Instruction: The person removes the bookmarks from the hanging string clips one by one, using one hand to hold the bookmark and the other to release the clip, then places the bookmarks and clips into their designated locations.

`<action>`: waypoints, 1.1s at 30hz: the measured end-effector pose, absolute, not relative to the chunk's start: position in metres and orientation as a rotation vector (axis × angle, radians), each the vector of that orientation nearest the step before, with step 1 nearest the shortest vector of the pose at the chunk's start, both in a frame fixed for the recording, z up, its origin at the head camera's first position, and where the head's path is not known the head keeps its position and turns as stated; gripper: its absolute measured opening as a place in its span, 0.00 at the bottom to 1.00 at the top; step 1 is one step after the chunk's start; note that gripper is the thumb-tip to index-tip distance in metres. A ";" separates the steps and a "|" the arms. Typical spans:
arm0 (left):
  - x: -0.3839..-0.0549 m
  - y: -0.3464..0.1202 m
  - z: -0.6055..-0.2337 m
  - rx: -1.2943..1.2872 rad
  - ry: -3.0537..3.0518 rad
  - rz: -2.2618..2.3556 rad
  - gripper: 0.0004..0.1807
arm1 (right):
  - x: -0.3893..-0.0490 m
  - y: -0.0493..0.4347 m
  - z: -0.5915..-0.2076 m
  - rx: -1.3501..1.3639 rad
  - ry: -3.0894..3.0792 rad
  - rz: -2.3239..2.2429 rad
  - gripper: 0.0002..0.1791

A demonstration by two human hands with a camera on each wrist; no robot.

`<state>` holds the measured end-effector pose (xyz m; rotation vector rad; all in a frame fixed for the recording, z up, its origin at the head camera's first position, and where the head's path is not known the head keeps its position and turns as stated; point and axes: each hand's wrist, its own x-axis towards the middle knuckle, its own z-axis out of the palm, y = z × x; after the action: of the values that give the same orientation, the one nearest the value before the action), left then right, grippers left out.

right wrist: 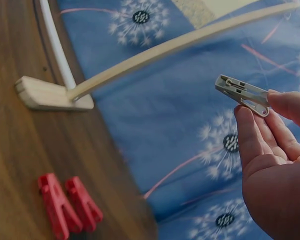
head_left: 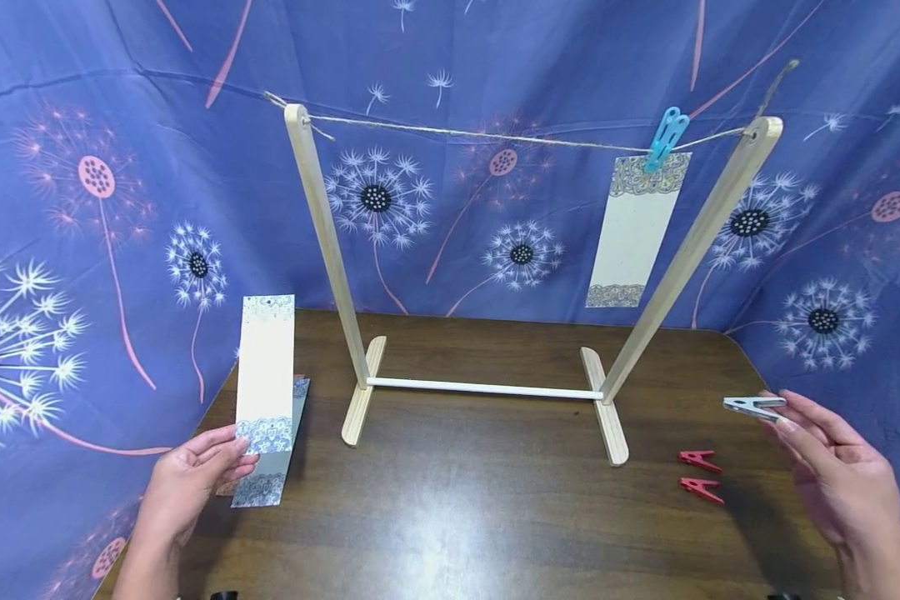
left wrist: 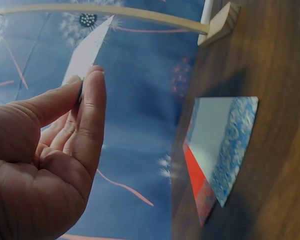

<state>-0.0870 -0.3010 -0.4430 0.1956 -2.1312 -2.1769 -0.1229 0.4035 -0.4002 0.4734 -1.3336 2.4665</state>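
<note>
At the left, my left hand [head_left: 195, 475] pinches the lower end of a white bookmark [head_left: 265, 367] with blue lace-patterned ends, holding it upright above the table. Below it lie more bookmarks [left wrist: 210, 130], one bluish over one with red. My right hand [head_left: 843, 467] holds a pale grey clothespin [head_left: 753, 406] between thumb and fingers, raised at the right. A blue clothespin [head_left: 667, 137] clips another bookmark [head_left: 636, 237] with tan patterned ends to the twine [head_left: 487, 133], near the right post.
A wooden stand with a left post [head_left: 326, 242], a right post [head_left: 690, 258] and a white crossbar [head_left: 487, 388] carries the twine. Two red clothespins [head_left: 699, 475] lie on the brown table [head_left: 450, 475] near my right hand. A blue dandelion-print cloth [head_left: 435, 275] hangs behind.
</note>
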 end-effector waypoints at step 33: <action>-0.064 -0.323 -0.479 0.619 -2.471 -2.205 0.28 | -0.095 0.469 -0.496 0.135 -1.518 2.681 0.25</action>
<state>-0.0637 -0.3229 -0.4789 0.6191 -2.4713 -2.2052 -0.0946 0.4691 -0.4960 0.1353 -1.5176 2.6807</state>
